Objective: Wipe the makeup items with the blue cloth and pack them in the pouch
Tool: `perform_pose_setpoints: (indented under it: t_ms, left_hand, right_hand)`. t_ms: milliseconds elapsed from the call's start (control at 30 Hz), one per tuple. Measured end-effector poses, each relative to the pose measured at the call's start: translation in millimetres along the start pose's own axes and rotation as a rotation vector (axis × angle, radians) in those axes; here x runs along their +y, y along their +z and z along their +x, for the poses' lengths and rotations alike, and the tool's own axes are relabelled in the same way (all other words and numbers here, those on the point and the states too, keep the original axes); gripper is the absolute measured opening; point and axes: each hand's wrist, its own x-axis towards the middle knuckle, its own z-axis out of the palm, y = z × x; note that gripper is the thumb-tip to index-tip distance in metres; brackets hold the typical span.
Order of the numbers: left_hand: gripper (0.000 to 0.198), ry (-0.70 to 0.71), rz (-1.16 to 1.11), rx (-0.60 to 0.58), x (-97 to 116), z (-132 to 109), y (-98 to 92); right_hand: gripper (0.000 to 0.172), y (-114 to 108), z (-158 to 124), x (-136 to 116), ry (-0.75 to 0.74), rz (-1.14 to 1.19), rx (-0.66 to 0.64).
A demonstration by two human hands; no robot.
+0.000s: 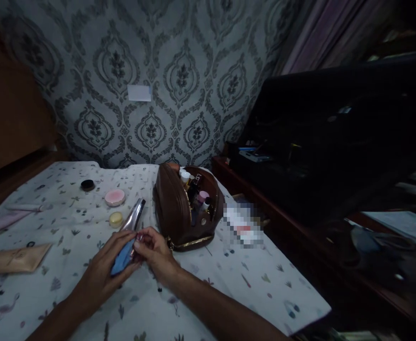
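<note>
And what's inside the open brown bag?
Near the top of the brown bag, a white cap, a pink lid and some dark items show. The bag's walls and these upper items hide whatever lies deeper.

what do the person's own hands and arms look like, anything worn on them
Both the left hand and the right hand are ungloved, with slender fingers. The left forearm and right forearm are slim and bare to the picture's edge: no sleeves, watch or bracelet shows. The dim light hides nail detail.
</note>
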Motion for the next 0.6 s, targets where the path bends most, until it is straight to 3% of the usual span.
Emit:
perform_pose_setpoints:
  t_ms: [233, 400, 600]
  left_hand:
    - [0.038, -0.019, 0.015, 0.013, -9, 4, -3.6]
    - [0.039, -0.294, -0.092, 0.034, 1, 16, -11.0]
    - [0.048, -0.674, -0.467, 0.062, 5, 21, -11.5]
  right_hand:
    - [0.055, 2, 3, -3, -0.105, 0.031, 0.103]
    - [0.052, 4, 3, -8, -0.182, 0.018, 0.126]
    - [0.040, 4, 0, -13, -0.172, -0.058, 0.074]
